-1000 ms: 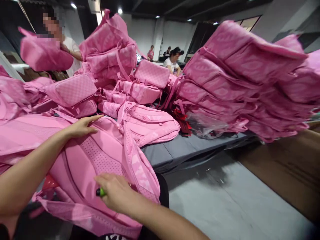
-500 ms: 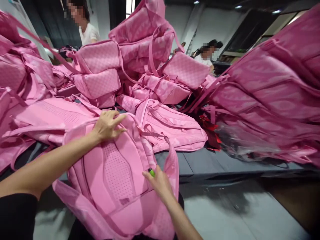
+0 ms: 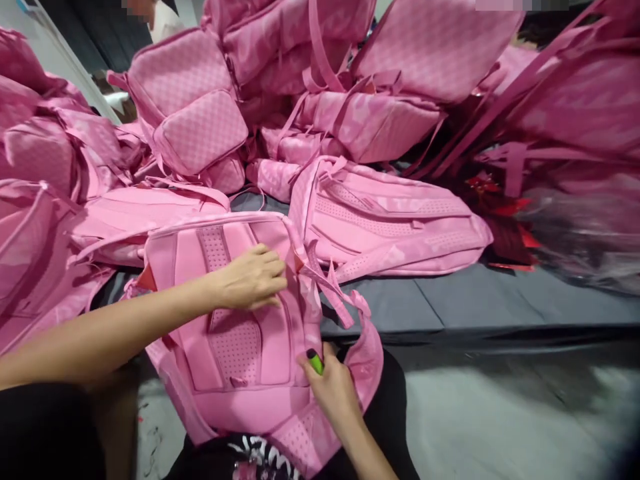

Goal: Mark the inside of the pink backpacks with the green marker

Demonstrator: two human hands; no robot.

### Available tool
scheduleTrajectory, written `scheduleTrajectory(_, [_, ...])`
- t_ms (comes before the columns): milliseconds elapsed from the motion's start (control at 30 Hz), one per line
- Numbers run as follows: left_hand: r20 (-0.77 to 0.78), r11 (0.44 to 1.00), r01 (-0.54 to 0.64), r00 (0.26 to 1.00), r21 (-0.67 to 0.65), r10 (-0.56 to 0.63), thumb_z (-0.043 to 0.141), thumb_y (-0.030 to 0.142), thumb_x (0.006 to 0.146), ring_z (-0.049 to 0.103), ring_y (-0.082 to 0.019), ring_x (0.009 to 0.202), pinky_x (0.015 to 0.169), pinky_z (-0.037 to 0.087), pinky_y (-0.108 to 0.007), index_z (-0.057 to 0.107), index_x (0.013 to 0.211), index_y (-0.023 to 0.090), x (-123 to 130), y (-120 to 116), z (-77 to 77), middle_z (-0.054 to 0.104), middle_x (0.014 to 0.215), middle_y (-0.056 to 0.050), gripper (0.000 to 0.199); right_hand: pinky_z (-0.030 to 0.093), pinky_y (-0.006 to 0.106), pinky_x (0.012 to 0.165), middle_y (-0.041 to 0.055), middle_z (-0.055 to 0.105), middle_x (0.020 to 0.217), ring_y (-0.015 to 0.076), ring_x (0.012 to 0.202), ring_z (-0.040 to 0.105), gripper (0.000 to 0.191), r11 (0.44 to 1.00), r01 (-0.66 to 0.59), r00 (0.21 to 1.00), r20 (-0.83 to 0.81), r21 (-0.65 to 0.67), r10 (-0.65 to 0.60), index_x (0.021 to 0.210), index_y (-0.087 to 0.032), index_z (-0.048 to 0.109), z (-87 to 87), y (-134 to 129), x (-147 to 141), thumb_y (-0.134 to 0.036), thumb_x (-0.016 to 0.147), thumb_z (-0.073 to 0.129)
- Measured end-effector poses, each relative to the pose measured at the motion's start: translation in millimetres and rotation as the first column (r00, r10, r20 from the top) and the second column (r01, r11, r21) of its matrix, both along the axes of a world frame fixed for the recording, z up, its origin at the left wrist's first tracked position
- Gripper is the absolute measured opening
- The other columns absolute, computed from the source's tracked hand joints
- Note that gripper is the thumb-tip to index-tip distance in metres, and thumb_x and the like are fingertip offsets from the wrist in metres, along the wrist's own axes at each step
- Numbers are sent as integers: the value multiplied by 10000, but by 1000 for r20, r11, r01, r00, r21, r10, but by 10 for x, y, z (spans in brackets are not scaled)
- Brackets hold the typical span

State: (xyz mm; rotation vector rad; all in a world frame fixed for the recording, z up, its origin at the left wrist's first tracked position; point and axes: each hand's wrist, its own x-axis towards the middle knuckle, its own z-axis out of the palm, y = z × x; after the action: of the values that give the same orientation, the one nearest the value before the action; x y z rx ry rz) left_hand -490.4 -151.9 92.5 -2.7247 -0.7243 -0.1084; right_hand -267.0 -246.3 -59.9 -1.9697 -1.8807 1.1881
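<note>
A pink backpack [image 3: 280, 400] lies back panel up across my lap, leaning on the table edge. My left hand [image 3: 257, 277] rests over the right part of that padded panel, fingers curled inward; what they pinch, if anything, is hidden. At the bag's lower right side is my right hand [image 3: 333, 383], closed around a small green stick-like tool [image 3: 315, 361] with a black end, its thumb against the bag. The rest of the tool is covered by the palm. A loose shoulder strap [image 3: 370, 360] curves out to the right of this hand.
Another pink backpack [image 3: 390, 220] lies on the dark-covered table [image 3: 400, 307] behind. Pink checkered bags [image 3: 185, 93] are piled further back, with more at left and right. Clear plastic wrapping [image 3: 575, 233] and red pieces [image 3: 520, 233] lie at the right. A person [image 3: 165, 20] is partly visible behind.
My left hand has moved from the bag's top edge down and right onto the panel, its fingers curling. The backpack lies flatter, and the view has tipped downward.
</note>
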Motion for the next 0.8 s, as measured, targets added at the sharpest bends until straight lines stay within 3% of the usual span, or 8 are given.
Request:
scheduleTrajectory(100, [17, 1000, -23, 1000, -12, 23, 491, 219, 957, 530, -192, 876, 925, 383, -393, 579, 841, 190, -86, -159, -1, 632, 913, -38, 149, 387, 247, 599, 64, 688, 728, 254, 758, 703, 251, 999, 8, 1000, 11, -33, -7, 1062, -168, 506, -11, -15, 20, -375, 937, 575])
scheduleTrajectory(200, [50, 998, -29, 998, 62, 26, 462, 115, 949, 543, -179, 952, 1094, 326, -418, 596, 905, 203, -151, -307, -99, 657, 959, -22, 166, 388, 242, 587, 44, 674, 709, 238, 721, 692, 240, 998, 5, 1000, -25, -56, -6, 1058, -179, 494, -52, -17, 10, -371, 935, 569])
scheduleTrajectory(433, [160, 982, 25, 986, 186, -55, 518, 120, 939, 578, -154, 942, 1053, 403, -359, 602, 863, 207, -212, -356, -248, 689, 921, -3, 142, 491, 273, 659, 56, 710, 790, 228, 749, 705, 255, 998, 47, 984, -171, -40, -54, 1083, -178, 556, -100, -44, 122, -360, 907, 525])
scheduleTrajectory(533, [174, 984, 33, 983, 173, -63, 548, 104, 919, 582, -153, 943, 1046, 408, -350, 615, 866, 204, -217, -333, -248, 692, 916, 3, 131, 540, 333, 819, 103, 728, 996, 242, 920, 705, 298, 965, 124, 963, -262, 232, -61, 1136, -176, 610, 59, -131, 168, -360, 925, 509])
scheduleTrajectory(600, [171, 989, 30, 984, 146, -55, 553, 94, 913, 580, -158, 942, 1046, 402, -352, 619, 867, 198, -200, -316, -247, 690, 915, 2, 132, 536, 347, 893, 107, 698, 1120, 235, 1015, 682, 252, 854, 169, 952, -305, 492, -13, 1119, -200, 651, 254, -145, 145, -324, 940, 522])
scheduleTrajectory(667, [163, 994, 9, 986, 105, -26, 534, 104, 929, 575, -164, 942, 1049, 392, -359, 623, 868, 194, -169, -296, -244, 685, 917, -3, 141, 554, 309, 842, 83, 698, 1068, 205, 948, 690, 185, 748, 189, 929, -362, 636, 73, 1068, -220, 679, 477, -67, 88, -268, 932, 564])
scheduleTrajectory(733, [147, 998, -31, 989, 61, 21, 499, 127, 956, 570, -170, 927, 1052, 380, -370, 632, 888, 186, -131, -279, -236, 674, 906, -10, 161, 568, 272, 744, 56, 708, 969, 175, 830, 695, 175, 764, 217, 865, -482, 608, 137, 1067, -224, 677, 666, 105, 36, -275, 943, 564])
scheduleTrajectory(800, [124, 997, -72, 990, 41, 67, 468, 135, 971, 562, -177, 906, 1059, 367, -383, 644, 926, 172, -101, -272, -228, 660, 892, -21, 186, 570, 270, 675, 45, 714, 896, 169, 756, 693, 254, 840, 250, 786, -607, 481, 114, 1086, -207, 667, 775, 314, 24, -358, 990, 486])
